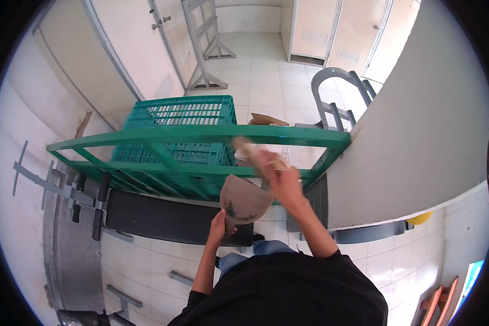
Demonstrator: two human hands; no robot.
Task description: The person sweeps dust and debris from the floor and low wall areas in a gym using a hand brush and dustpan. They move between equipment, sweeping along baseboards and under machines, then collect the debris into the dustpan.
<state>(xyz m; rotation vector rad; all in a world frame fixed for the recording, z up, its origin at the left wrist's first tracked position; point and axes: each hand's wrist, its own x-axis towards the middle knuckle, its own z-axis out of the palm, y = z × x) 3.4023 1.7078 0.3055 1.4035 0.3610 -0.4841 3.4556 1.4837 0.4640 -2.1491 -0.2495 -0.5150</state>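
My left hand (219, 228) is closed around the short handle of a dustpan (245, 199), whose pan bears dark smudges. My right hand (286, 185) grips a blurred, pale and reddish brush or cloth-like thing (263, 161), held up and to the right of the dustpan. Its far end overlaps the top rail of a green metal railing (187, 133); whether it touches the rail cannot be told.
Behind the railing stand a green plastic crate (183, 112) and an opened cardboard box (267, 120). A black padded bench (163, 216) lies on the near side. A grey wall (407, 134) bounds the right; a metal frame (205, 45) stands farther back.
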